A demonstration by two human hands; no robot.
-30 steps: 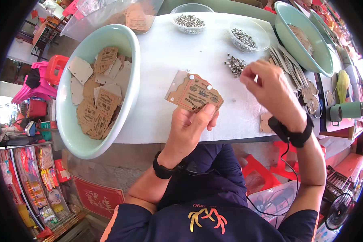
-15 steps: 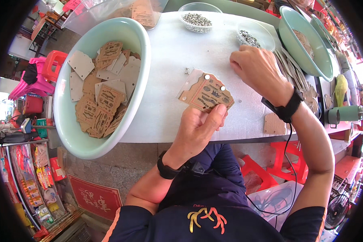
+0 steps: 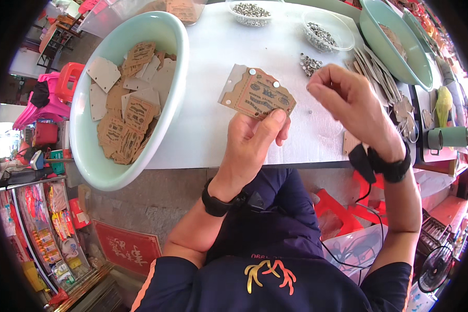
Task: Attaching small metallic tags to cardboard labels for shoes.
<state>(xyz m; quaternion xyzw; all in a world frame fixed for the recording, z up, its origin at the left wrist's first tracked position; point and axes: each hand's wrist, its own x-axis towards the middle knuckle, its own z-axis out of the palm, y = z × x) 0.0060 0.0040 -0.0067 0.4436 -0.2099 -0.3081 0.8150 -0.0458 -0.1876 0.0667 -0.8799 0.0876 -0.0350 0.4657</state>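
Observation:
My left hand (image 3: 256,143) holds a brown printed cardboard card (image 3: 265,93) by its near edge, the thumb on top and the fingers beneath. A pale, see-through sheet (image 3: 229,86) shows along the card's left side. Round silvery fasteners sit at several of the card's corners, and a dark hole shows near my thumb. To the right, my right hand (image 3: 351,101) is raised over the table with thumb and forefinger pinched; whatever is between them is too small to make out. Just beyond those fingertips lies a small pile of metal fasteners (image 3: 310,64).
A large pale-green basin (image 3: 181,78) of brown and grey cards stands at the left. Two clear bowls (image 3: 348,39) of small metal parts sit at the back. Grey cards (image 3: 377,78) and another green basin (image 3: 424,78) are at the right. A cable (image 3: 382,229) hangs below my right wrist.
My right hand has drawn back from the fastener pile, which it hid before, and its fingers now show pinched. The left hand still grips the card, turned slightly. The whole view has shifted a little.

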